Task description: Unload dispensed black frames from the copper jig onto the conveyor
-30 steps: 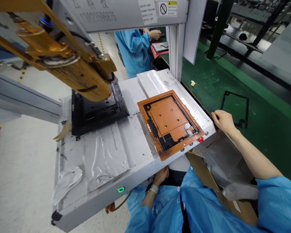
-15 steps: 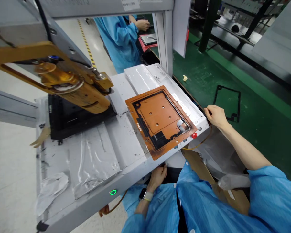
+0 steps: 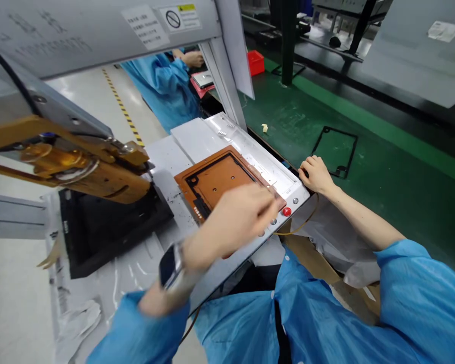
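Plate (image 3: 225, 174) of copper-orange material, rectangular, lies on a white machine bed (image 3: 157, 154), its long axis seemingly slanting far-left to near-right. The blurred left hand (image 3: 237, 217), nearer, covers its near half, fingers curled; the right hand (image 3: 314, 173) bends loosely beside a green tabletop (image 3: 394, 174). Neither hand's contents can be told.

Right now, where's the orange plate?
Head view, centre: the orange plate lies on the white machine bed, partly hidden behind the left hand, beside the red button.
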The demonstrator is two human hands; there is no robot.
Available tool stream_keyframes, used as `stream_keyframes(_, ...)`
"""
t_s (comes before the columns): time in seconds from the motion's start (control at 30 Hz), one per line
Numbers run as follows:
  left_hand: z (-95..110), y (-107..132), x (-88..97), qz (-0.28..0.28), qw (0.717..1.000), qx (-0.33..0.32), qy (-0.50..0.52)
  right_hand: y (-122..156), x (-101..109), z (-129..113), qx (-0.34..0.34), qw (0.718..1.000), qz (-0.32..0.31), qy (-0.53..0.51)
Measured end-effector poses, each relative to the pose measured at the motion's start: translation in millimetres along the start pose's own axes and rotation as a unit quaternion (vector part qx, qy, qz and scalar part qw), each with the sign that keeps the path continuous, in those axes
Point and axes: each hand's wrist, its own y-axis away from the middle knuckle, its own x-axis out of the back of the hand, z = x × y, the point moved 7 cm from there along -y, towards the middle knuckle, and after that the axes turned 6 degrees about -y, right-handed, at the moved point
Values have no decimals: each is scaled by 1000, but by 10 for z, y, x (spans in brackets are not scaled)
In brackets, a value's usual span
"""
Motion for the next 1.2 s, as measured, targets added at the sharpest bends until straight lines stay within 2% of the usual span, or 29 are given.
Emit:
stream_keyframes(0.07,-433,-379,-214,-67,983,69,-159,0,-9,-12,4,1000,1,-8)
stream_keyframes(0.17,-862,-668,-523,-161,943,112,-268,-3,-34,-24,5,1000,-2,-20)
stream_keyframes(0.3,-1054,-718,-734,-226,925,102,-287,-5,-78,-26,10,999,-6,-31)
stream_keyframes(0.4,-1097,-729,-714,-237,925,72,-289,-5,-92,15,6,999,1,-46)
stream_keyframes(0.47,-1106,-748,-542,-203,937,52,-279,-9,-75,40,4,998,13,-65)
stream_keyframes(0.57,-1081,-680,-61,-117,961,64,-242,-14,44,-48,17,993,52,-102)
stream_keyframes(0.6,-1057,-611,121,-85,969,86,-215,-7,109,-151,33,990,68,-115)
stream_keyframes(0.67,-937,-417,407,-40,983,113,-142,32,253,-504,92,983,85,-134)
stream_keyframes(0.73,-699,-202,597,16,993,86,-74,120,367,-1014,177,971,74,-140)
stream_keyframes(0.83,-319,102,740,123,992,5,-21,301,421,-1778,280,951,23,-128)
stream_keyframes(0.93,-136,344,811,224,974,-35,-8,420,342,-2266,340,935,-54,-81)
stream_keyframes(1.03,-132,493,856,275,961,-26,-1,379,271,-2426,356,924,-136,-25)
stream_keyframes(1.2,-155,578,881,303,953,-6,6,68,306,-2369,296,919,-259,-24)
